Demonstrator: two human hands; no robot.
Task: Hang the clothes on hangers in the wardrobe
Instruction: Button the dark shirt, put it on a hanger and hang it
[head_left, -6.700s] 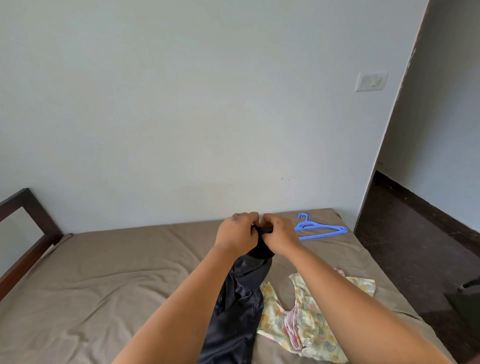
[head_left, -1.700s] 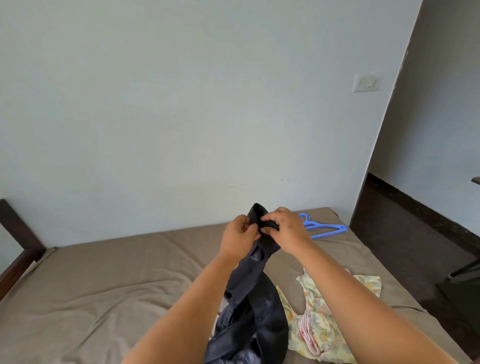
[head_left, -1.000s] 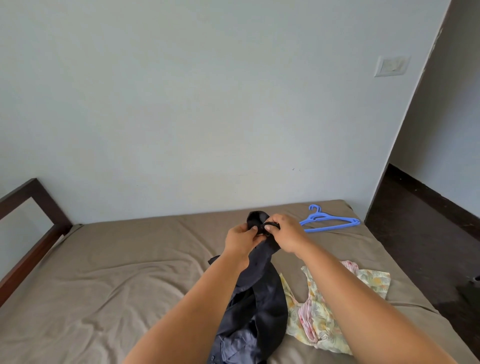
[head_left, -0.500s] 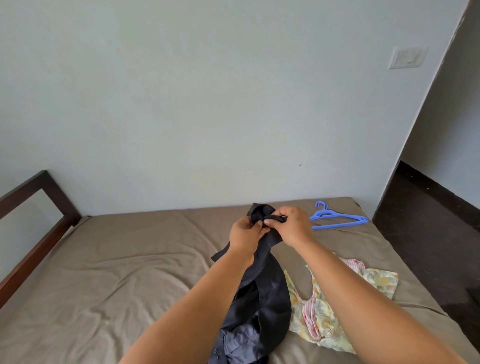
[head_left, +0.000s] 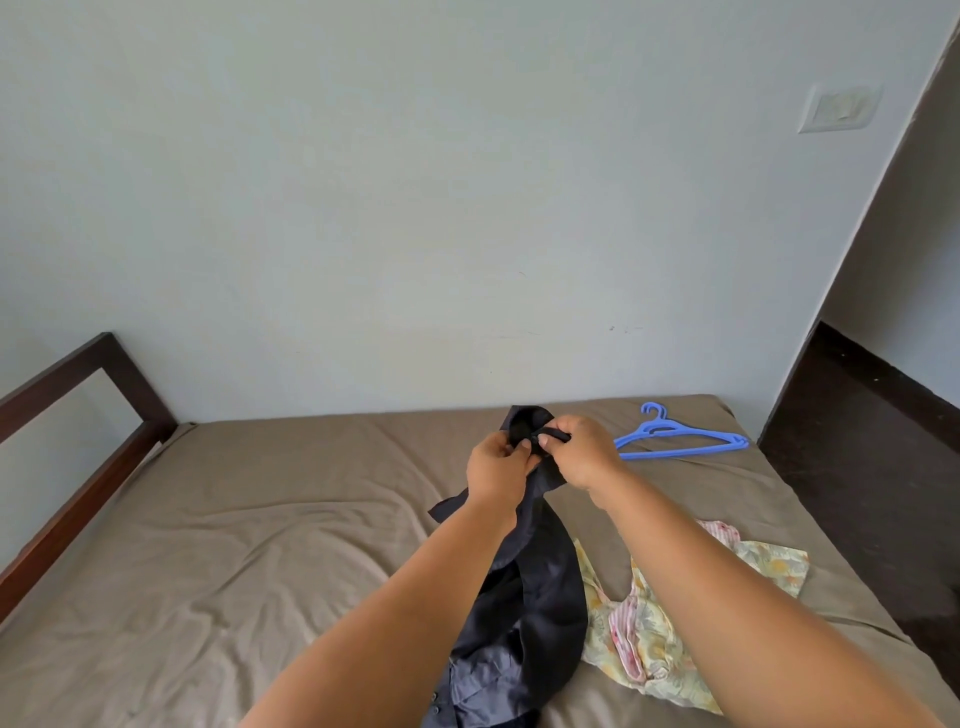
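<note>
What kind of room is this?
Most likely a bedroom. There is a bed with a brown sheet and a dark wooden frame, with clothes and blue hangers lying on it.

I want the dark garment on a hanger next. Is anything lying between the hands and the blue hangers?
Nothing visible does. Both the left hand and right hand grip the dark garment; only bare bedsheet separates them from the blue hangers.

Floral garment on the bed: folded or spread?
Neither neatly: the floral garment lies loose and crumpled on the bed, partly under the right forearm, beside the dark garment.
</note>
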